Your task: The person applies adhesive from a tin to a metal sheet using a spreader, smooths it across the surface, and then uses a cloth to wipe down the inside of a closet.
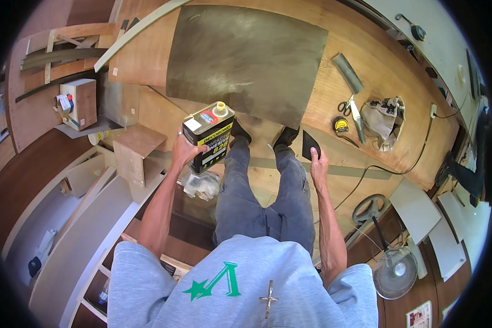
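Landmark: the dark rectangular sheet point(246, 54), lying flat on the plywood table point(366, 49), streaky and faintly glossy on top; it probably lies flat so that its whole face is within reach.
Glue can: the rectangular metal can point(209, 143), dark with yellow bands, is on the near side of the sheet, toward its left end, upright or nearly so, likely to keep its contents from spilling. Whether the spout is capped, I cannot tell.
Left hand: the left hand point(187, 148) is partly open around the can, thumb across the front face, other fingers mostly hidden; the wide grip probably suits the can's bulk. Whether anything supports the can from below is unclear.
Right hand: the right hand point(319, 162), just beyond the sheet's near right corner, is closed on one end of a thin black spreader point(310, 145), leaving the broad part free, seemingly to keep fingers off that edge.
Right of the sheet: a dark rolled strip point(347, 74), scissors point(344, 108), a yellow-and-black tape measure point(340, 126) and a stained cloth bag point(384, 123), perhaps set there to stay clear of its surface.
Near side of the sheet: crumpled clear plastic point(201, 186), below the can.
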Demonstrator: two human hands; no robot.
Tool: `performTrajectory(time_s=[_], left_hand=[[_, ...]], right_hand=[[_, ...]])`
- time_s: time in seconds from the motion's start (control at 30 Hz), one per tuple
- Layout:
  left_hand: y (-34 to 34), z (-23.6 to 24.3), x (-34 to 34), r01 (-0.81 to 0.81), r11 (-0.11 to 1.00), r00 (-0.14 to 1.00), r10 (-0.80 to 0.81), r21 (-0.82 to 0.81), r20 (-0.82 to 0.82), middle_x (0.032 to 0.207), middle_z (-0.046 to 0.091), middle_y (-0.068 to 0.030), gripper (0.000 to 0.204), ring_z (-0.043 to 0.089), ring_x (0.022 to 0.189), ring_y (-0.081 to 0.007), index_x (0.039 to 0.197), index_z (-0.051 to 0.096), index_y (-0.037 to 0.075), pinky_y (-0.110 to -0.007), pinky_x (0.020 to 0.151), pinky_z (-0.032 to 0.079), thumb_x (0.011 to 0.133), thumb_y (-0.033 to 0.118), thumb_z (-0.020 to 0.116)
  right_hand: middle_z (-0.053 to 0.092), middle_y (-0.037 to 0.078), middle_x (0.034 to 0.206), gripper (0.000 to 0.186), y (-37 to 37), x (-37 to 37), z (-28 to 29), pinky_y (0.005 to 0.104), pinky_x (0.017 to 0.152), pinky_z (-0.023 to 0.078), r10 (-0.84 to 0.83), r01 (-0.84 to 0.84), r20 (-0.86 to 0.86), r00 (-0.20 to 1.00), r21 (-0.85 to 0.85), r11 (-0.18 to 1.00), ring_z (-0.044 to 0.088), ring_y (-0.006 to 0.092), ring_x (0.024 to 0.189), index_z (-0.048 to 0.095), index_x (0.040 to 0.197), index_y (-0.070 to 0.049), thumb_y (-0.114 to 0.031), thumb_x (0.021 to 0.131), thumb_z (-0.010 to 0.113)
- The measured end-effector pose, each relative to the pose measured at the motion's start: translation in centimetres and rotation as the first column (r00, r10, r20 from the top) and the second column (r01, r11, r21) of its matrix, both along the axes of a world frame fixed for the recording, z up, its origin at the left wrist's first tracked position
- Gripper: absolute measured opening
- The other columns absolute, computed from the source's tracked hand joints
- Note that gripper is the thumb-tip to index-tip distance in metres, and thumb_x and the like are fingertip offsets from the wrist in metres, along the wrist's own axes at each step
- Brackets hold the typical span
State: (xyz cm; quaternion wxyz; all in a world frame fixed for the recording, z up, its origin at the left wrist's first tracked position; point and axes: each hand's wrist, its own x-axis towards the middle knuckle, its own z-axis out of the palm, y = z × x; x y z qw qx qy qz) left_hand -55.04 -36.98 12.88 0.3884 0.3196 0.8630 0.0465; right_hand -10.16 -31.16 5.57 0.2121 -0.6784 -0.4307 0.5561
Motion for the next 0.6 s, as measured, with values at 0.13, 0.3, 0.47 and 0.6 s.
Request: performTrajectory(time_s=[0.13, 0.3, 0.47, 0.6], left_hand=[[2.7, -0.8, 0.4, 0.065, 0.995, 0.997, -0.068, 0.075, 0.038, 0.114, 0.070, -0.0229, 0.093, 0.068, 0.107, -0.0367, 0.127, 0.049, -0.001, -0.044, 0.096, 0.052, 0.051, 0.025, 0.095], [6.2, -0.6, 1.1, 0.136, 0.989, 0.989, -0.139, 0.052, 0.059, 0.112, 0.071, -0.0208, 0.088, 0.069, 0.105, -0.0322, 0.124, 0.052, -0.004, -0.041, 0.095, 0.053, 0.052, 0.025, 0.093], [7.5, -0.3, 0.9, 0.247, 0.969, 0.969, -0.247, 0.012, 0.022, 0.112, 0.069, -0.0196, 0.091, 0.068, 0.104, -0.0309, 0.123, 0.050, -0.004, -0.039, 0.093, 0.053, 0.049, 0.025, 0.094], [8.2, -0.1, 1.7, 0.247, 0.969, 0.968, -0.247, 0.007, 0.037, 0.112, 0.068, -0.0193, 0.091, 0.067, 0.104, -0.0292, 0.123, 0.049, -0.004, -0.038, 0.093, 0.053, 0.049, 0.025, 0.094]], right_hand=[[0.071, 0.009, 0.114, 0.036, -0.4, 3.0, -0.2, 0.0311, 0.097, 0.046, -0.062, 0.062, -0.044, 0.997, 0.007, 0.998, 0.061, 0.0172, 0.103, 0.064, 0.126, 0.005, -0.023, 0.105, 0.055], [0.070, 0.014, 0.114, 0.039, -1.4, 6.6, -0.6, 0.0328, 0.096, 0.047, -0.110, 0.111, -0.053, 0.993, 0.010, 0.994, 0.062, 0.0205, 0.103, 0.062, 0.127, 0.005, -0.025, 0.105, 0.054], [0.070, 0.014, 0.112, 0.039, -2.2, 9.2, -0.8, 0.0331, 0.095, 0.047, -0.137, 0.139, -0.040, 0.990, 0.027, 0.990, 0.063, 0.0210, 0.101, 0.063, 0.126, 0.006, -0.025, 0.104, 0.054], [0.072, 0.010, 0.111, 0.035, -2.9, 11.4, -1.7, 0.0308, 0.094, 0.048, -0.152, 0.153, -0.022, 0.988, 0.062, 0.986, 0.062, 0.0158, 0.099, 0.064, 0.124, 0.005, -0.023, 0.105, 0.055]])
